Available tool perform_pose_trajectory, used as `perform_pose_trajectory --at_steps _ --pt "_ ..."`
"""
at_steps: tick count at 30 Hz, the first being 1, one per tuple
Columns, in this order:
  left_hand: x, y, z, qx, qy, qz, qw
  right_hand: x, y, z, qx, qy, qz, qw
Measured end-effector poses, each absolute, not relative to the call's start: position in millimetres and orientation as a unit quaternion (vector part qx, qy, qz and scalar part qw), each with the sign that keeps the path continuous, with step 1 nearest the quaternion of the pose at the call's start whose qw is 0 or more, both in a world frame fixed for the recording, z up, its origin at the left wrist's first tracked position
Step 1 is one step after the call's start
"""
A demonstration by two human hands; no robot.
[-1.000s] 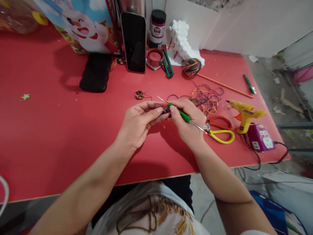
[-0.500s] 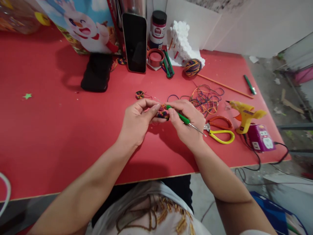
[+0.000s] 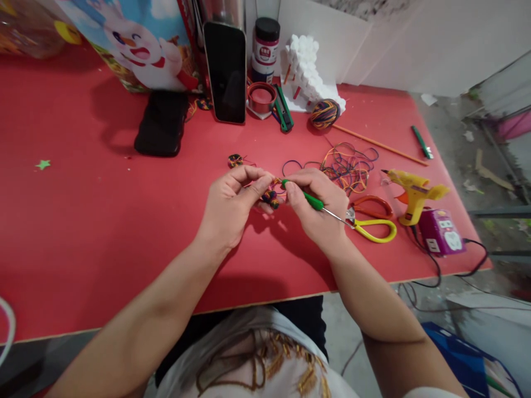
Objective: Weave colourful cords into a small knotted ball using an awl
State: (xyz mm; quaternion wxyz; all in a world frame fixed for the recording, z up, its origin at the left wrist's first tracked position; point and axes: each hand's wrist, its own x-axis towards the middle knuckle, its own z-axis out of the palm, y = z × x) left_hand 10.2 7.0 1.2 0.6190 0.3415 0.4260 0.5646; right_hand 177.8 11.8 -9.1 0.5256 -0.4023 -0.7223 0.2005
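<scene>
Between thumb and fingers, my left hand (image 3: 232, 207) pinches a small multicoloured crochet piece (image 3: 270, 198). My right hand (image 3: 319, 204) is closed around the green handle of a crochet hook (image 3: 313, 201); its metal shaft points back toward my right wrist. The handle's front end meets the yarn at my left fingertips, and what it does there is too small to make out. Just behind my left hand lies a small round crochet piece (image 3: 235, 160). A loose tangle of multicoloured yarn (image 3: 346, 168) spreads beyond my right hand, near the yarn ball (image 3: 325, 114).
Right of my right hand are pliers (image 3: 375, 231) with red and yellow handles, a yellow glue gun (image 3: 415, 193) and a purple power box (image 3: 442, 232). Farther back stand a phone (image 3: 226, 72), a green cutter (image 3: 284, 110), a tape roll (image 3: 261, 98) and a white model (image 3: 305, 69).
The crochet piece in my left hand has turned and hangs slightly farther left and lower. Both hands stay close together in nearly the same place. The whole view has shifted a little.
</scene>
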Motion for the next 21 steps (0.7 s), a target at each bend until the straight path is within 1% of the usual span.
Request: perform_pose_trajectory --at_steps 6,8,12,14,17,21 --pt "9.5 8.5 4.2 0.325 0.41 0.568 0.635 179.7 12.4 -5.6 -0.384 -0.723 0.189 0.543" --pt "8.0 9.6 5.2 0.302 0.399 0.557 0.663 180.2 12.1 -4.9 -0.375 -0.729 0.18 0.544" --pt "6.0 11.5 6.3 0.231 0.34 0.501 0.762 179.0 9.7 -4.7 -0.372 -0.747 0.133 0.535" --pt "6.9 11.7 7.0 0.182 0.316 0.486 0.794 177.5 8.1 -5.0 -0.369 -0.758 0.113 0.525" --pt "9.2 11.5 8.4 0.101 0.298 0.476 0.821 175.7 6.6 -5.0 -0.359 -0.767 0.111 0.52" --pt "8.4 11.5 9.8 0.025 0.317 0.454 0.832 175.3 5.5 -3.3 -0.346 -0.762 0.126 0.532"
